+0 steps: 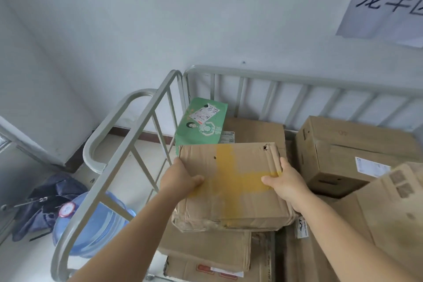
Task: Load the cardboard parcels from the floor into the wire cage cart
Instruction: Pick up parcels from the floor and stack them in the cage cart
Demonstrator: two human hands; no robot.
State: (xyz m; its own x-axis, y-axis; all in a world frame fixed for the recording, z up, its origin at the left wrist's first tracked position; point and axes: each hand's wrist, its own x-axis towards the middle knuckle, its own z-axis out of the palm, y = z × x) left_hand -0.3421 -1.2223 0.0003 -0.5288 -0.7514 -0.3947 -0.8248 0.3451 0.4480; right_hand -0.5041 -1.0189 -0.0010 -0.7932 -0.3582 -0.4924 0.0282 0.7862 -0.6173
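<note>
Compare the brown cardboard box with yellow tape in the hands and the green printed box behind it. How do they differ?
The brown cardboard box with yellow tape is plain, dented and torn; the green printed box looks smoother and carries pictures and a white label. The left hand and right hand grip the brown one; nobody touches the green one. Both are over the wire cage cart.

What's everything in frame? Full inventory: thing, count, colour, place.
worn cardboard parcel with yellow tape: 1, brown, held over the stack inside the cart
green printed box: 1, green, cart's far left corner
other plain cardboard boxes: several, brown, piled in cart; exact count unclear
wire cage cart: 1, grey-green tubing, against wall
blue water jug: 1, floor left of cart
dark folded umbrella: 1, navy, floor by jug
paper sign: 1, white, on wall, upper right
left hand: grips parcel's left edge
right hand: grips parcel's right edge
</note>
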